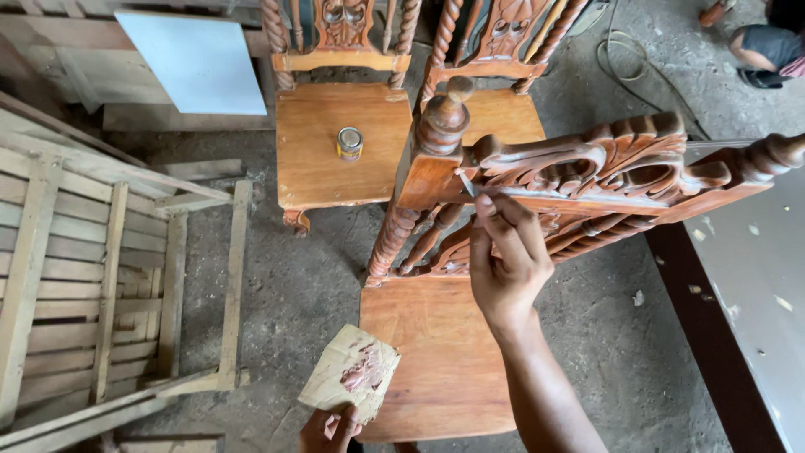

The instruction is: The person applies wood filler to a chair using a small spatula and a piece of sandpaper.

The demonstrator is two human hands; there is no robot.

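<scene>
The carved wooden chair point(470, 335) stood on the dusty concrete floor point(293, 277), its back tilted toward the person, probably to reach the carving. The right hand point(503, 260) pinched a small blade point(466, 184) against the chair's top rail. Below the chair seat, the left hand point(329, 428) gripped a card with reddish filler point(352, 373). Behind the chair, a small tin point(350, 143) sat on a second chair point(340, 143).
</scene>
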